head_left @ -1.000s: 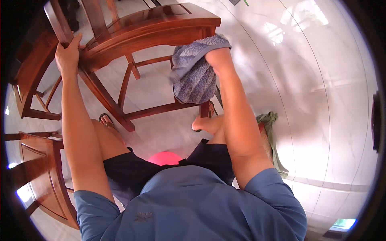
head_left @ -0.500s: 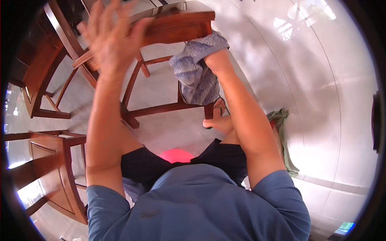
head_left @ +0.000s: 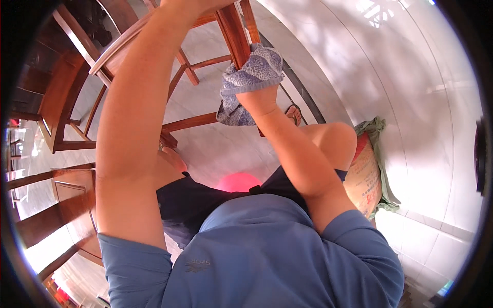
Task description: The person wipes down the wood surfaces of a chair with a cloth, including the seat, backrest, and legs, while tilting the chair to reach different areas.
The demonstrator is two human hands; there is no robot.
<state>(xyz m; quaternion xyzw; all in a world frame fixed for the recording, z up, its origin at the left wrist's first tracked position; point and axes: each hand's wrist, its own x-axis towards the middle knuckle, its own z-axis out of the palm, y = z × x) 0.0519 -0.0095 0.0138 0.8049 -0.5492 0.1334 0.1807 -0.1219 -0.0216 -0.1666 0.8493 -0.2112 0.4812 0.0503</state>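
A dark reddish-brown wooden chair [head_left: 232, 33] stands in front of me. My right hand [head_left: 255, 98] is mostly covered by a grey-blue patterned towel [head_left: 241, 77], which it grips around one leg of the chair. Its fingers are hidden by the cloth. Reaching up to the top edge of the picture, my left hand [head_left: 197, 5] is at the upper part of the chair. The fingers of that hand lie largely out of the picture, so their grip does not show.
More wooden chairs [head_left: 74, 195] stand at my left. On the right, a printed sack [head_left: 362, 177] with green cloth [head_left: 385, 197] over it sits beside my knee, near a white tiled wall [head_left: 411, 102]. Something pink [head_left: 239, 182] shows between my thighs.
My left hand, raised with fingers spread before, has moved right and up to the chair. My right hand and the towel have shifted down and left on the leg. The chair's angle has changed.
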